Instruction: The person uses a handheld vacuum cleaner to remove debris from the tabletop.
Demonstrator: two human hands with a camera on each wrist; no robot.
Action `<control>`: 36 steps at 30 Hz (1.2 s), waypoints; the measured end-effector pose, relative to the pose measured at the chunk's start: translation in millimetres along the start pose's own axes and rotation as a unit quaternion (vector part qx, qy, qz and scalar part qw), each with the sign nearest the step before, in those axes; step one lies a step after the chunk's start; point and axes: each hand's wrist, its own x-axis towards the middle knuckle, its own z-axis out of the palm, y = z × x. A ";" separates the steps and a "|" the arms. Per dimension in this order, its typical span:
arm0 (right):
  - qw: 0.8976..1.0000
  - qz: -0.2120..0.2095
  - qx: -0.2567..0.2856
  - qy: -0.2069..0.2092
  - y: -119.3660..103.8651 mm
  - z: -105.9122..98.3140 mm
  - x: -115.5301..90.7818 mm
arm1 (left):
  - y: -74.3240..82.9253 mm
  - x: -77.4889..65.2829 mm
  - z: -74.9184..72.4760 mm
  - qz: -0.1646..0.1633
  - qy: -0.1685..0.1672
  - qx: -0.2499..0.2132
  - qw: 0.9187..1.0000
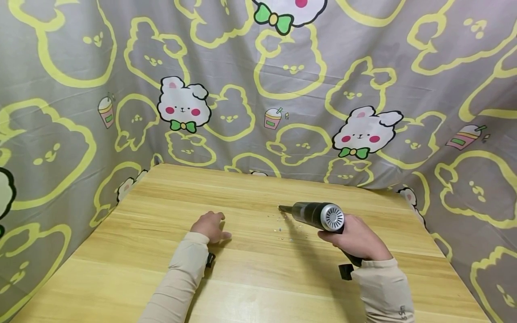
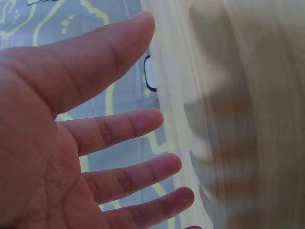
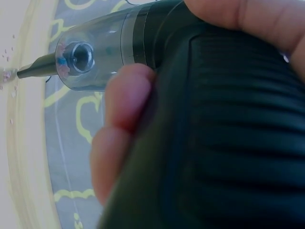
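Note:
My right hand (image 1: pixel 361 237) grips the ribbed black handle of a handheld vacuum cleaner (image 1: pixel 313 214). Its narrow nozzle (image 3: pixel 38 67) points down and left, the tip at the scattered bits (image 1: pixel 279 230) on the wooden table. In the right wrist view, the vacuum's clear dust cup (image 3: pixel 95 57) has some pink and blue bits inside. Fingers curl round the handle's front, with the thumb near the top. My left hand (image 1: pixel 210 226) hovers over the table left of the bits, holding nothing; the left wrist view shows its fingers (image 2: pixel 138 124) spread and straight.
The wooden table (image 1: pixel 250 278) spans the area under both hands. A grey curtain (image 1: pixel 238 67) with yellow outlines and white cartoon animals hangs along its back and sides. Shadows of the vacuum and right arm fall across the tabletop.

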 end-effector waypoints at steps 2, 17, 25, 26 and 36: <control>1.000 -0.001 0.000 0.000 -0.1 0.0 -0.3 | 0.6 0.4 0.9 0.001 0.000 -0.001 1.000; 1.000 0.005 0.002 -0.006 0.1 0.1 -0.7 | 3.9 -0.7 2.7 0.002 0.002 0.003 1.000; 1.000 0.007 0.002 -0.005 0.6 -0.5 -0.6 | 2.4 0.6 2.8 0.003 0.003 0.001 1.000; 1.000 0.006 0.002 -0.005 0.7 -0.6 -0.7 | 2.0 0.9 3.0 0.003 0.002 0.001 1.000; 1.000 -0.003 -0.013 0.010 1.7 -0.2 0.8 | -1.6 1.2 0.7 0.002 0.002 0.001 1.000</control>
